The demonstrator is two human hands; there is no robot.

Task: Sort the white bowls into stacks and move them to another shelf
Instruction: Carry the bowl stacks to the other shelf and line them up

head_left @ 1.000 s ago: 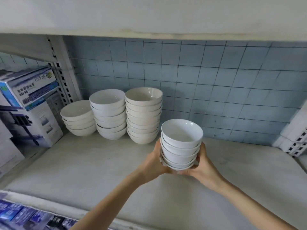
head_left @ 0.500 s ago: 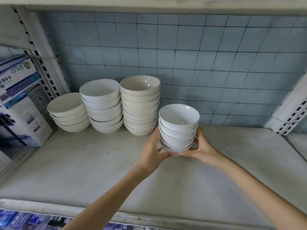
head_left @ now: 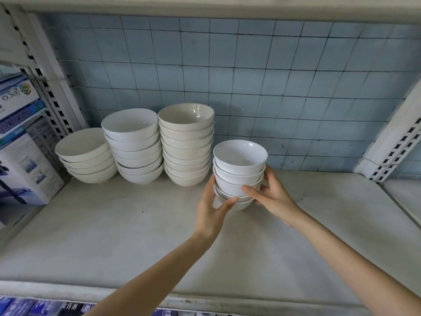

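A small stack of white bowls (head_left: 239,169) stands at the back of the grey shelf (head_left: 114,236), just right of the other stacks. My left hand (head_left: 211,208) grips its lower left side. My right hand (head_left: 271,195) holds its right side, fingers curled round the lower bowls. To the left stand three larger stacks: a tall cream stack (head_left: 186,144), a white stack (head_left: 133,147) and a low stack (head_left: 85,156). Whether the small stack rests on the shelf or hangs just above it is unclear.
A blue tiled wall (head_left: 250,76) closes the back. Slotted white uprights stand at the left (head_left: 52,92) and right (head_left: 396,142). A printed cardboard box (head_left: 20,142) sits in the neighbouring bay at left. The shelf's front lip (head_left: 182,299) runs along the bottom.
Both hands carried the small stack forward and down toward the shelf, ending beside the tall cream stack. The camera moved closer.
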